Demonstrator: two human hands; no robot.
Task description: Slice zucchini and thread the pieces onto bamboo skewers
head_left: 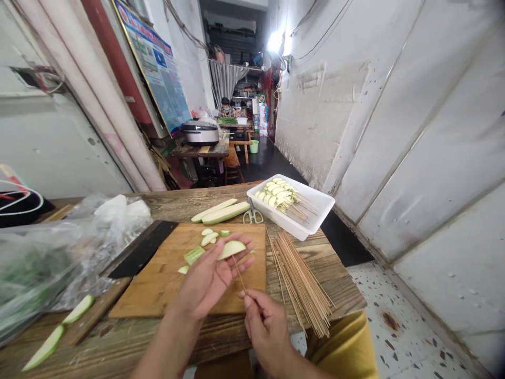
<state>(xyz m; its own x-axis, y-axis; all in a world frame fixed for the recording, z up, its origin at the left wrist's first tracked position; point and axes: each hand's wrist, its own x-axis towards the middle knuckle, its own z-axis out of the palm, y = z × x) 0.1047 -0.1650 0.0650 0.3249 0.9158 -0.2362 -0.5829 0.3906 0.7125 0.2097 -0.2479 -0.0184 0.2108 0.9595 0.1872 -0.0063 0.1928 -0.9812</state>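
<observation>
My left hand (207,273) is palm up over the cutting board (158,284), holding a pale green zucchini slice (232,249) between thumb and fingers. A thin bamboo skewer (239,272) runs from the slice's lower edge down to my right hand (266,321), which pinches it. Whether the tip is inside the slice I cannot tell. Several cut zucchini pieces (194,256) lie on the board behind my left hand. To the right of the board spreads a bundle of bamboo skewers (302,284). Skewered zucchini slices (280,193) are piled in a white tray (307,229).
Two peeled zucchini halves (225,212) and scissors (253,216) lie behind the board. A cleaver (144,247) rests along its left edge, near plastic bags (35,279) and two zucchini strips (45,347). Farther back, a person (226,109) sits at another table.
</observation>
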